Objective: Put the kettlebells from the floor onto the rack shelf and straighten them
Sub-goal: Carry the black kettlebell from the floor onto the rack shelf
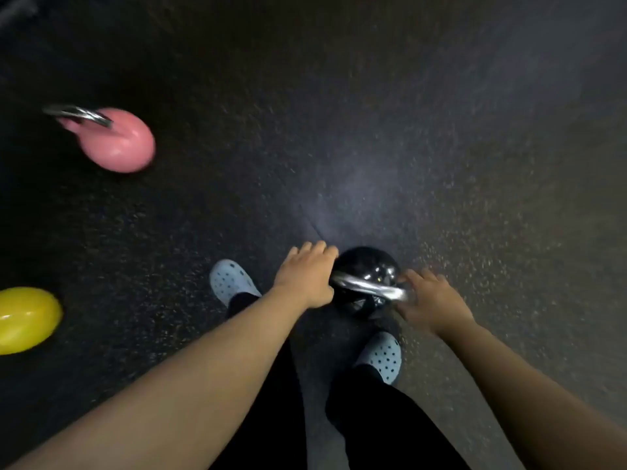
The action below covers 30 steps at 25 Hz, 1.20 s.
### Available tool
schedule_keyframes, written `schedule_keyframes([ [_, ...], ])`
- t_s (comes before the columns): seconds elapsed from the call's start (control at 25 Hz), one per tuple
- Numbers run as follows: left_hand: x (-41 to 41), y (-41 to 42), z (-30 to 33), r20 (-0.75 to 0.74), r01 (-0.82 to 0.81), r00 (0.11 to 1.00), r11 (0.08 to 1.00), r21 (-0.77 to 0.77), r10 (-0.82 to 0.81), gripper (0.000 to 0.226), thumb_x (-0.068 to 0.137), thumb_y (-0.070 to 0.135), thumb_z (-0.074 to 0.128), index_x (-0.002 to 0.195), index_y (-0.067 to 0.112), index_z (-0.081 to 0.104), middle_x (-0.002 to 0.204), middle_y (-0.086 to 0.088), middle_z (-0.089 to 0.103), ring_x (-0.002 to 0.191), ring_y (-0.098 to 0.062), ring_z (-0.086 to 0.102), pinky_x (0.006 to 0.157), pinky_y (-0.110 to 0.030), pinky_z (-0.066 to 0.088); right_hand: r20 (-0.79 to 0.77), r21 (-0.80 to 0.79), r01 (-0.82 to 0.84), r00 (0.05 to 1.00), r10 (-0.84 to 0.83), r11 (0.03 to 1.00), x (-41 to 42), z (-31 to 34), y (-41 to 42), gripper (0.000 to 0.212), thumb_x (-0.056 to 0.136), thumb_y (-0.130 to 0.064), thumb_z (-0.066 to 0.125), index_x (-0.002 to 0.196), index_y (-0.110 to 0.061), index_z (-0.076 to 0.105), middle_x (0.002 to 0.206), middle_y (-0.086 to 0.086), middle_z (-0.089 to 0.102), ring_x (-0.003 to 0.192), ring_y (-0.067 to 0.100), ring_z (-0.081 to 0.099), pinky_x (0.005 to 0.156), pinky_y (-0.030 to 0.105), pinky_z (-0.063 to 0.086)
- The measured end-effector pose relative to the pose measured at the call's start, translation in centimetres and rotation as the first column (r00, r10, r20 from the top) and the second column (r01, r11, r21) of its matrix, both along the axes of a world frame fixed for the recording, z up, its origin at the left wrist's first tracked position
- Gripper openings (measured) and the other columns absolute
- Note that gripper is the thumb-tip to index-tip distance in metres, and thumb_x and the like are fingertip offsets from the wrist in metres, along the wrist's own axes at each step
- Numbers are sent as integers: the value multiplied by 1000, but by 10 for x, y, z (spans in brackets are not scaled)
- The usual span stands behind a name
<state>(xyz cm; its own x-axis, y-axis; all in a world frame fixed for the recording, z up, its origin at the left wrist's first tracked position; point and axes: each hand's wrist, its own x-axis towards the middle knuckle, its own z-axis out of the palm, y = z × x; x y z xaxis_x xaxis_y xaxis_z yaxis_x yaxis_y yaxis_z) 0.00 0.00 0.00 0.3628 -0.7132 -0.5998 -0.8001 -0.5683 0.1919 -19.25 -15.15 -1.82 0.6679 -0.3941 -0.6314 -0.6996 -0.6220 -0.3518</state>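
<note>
Both bare hands, left hand [307, 276] and right hand [432, 301], fingers spread apart, touch the round shiny black kettlebell [364, 271] by its silver handle [369, 286].

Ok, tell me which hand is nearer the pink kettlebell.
Left. The left hand is right of and below the pink kettlebell; the right hand lies farther right.

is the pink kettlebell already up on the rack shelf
No, the pink kettlebell sits on the dark floor at upper left, and no rack is in view.
</note>
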Motion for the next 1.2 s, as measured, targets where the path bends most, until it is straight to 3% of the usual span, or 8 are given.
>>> schedule_keyframes([
  [0.12, -8, -14, -74, -130, 73, 989, 996, 60, -65, 61, 78, 30, 70, 133, 22, 47, 128, -1, 50, 119, -26, 46, 100, -41, 38, -109, -59, -96, 990, 90, 994, -1, -70, 7, 60, 81, -46, 59, 134, -23, 43, 128, 7, 47, 116, 32, 45, 94, 49, 47],
  [0.2, -12, -18, -104, -254, 78, 966, 994, 80, -55, 37, 82, 35, 71, 114, 23, 55, 117, -1, 53, 107, -23, 50, 89, -38, 44, -119, -17, -85, 989, 82, 996, 0, -94, 9, 48, 84, -42, 61, 126, -23, 49, 123, 6, 49, 113, 30, 47, 92, 48, 49],
  [0.32, -9, -19, -124, -374, 62, 927, 997, 48, -40, 19, 88, 31, 70, 87, 22, 53, 100, -2, 57, 87, -19, 56, 72, -34, 46, -65, 97, -53, 996, 59, 994, 8, -104, 2, 19, 83, -27, 68, 99, -27, 57, 102, -1, 60, 92, 19, 58, 74, 28, 51],
  [0.4, 11, -17, -118, -430, 30, 903, 998, 53, -4, 17, 87, 23, 69, 81, 21, 53, 94, -3, 60, 81, -20, 59, 70, -36, 50, -67, 130, -57, 996, 66, 990, 29, -92, 2, 18, 81, -20, 72, 94, -24, 60, 91, -2, 65, 77, 12, 60, 63, 19, 45],
  [0.52, 56, -9, -89, -500, -87, 862, 996, 16, 83, 13, 80, 23, 69, 75, 21, 58, 82, -1, 64, 72, -19, 62, 64, -35, 51, -44, 150, -74, 996, 82, 986, 77, -58, -3, 14, 76, -25, 74, 86, -24, 64, 76, -7, 65, 64, 8, 61, 53, 14, 43],
  [0.64, 117, 2, -43, -528, -225, 833, 973, -53, 164, 12, 75, 29, 69, 69, 23, 61, 68, 3, 65, 62, -14, 64, 58, -34, 55, -34, 213, 56, 998, -50, 975, 149, -9, -4, 11, 68, -23, 74, 70, -27, 64, 59, -5, 64, 48, 0, 59, 39, 11, 38],
  [0.92, 316, 46, 62, -490, -361, 842, 910, -204, 225, 27, 74, 25, 68, 53, 25, 50, 50, 8, 53, 43, -4, 49, 44, -19, 35, 141, 207, 29, 988, -60, 978, 373, 98, 29, 7, 63, -17, 72, 61, -17, 66, 55, 4, 65, 43, 10, 56, 39, 18, 43],
  [1.2, 548, 101, 153, -324, -382, 905, 863, -330, 277, 19, 68, 33, 65, 54, 25, 54, 51, 7, 57, 47, -7, 57, 48, -28, 45, 355, 133, -118, 933, 64, 984, 614, 172, 71, 9, 61, -24, 72, 60, -18, 65, 52, -1, 62, 42, 5, 53, 36, 18, 38],
])
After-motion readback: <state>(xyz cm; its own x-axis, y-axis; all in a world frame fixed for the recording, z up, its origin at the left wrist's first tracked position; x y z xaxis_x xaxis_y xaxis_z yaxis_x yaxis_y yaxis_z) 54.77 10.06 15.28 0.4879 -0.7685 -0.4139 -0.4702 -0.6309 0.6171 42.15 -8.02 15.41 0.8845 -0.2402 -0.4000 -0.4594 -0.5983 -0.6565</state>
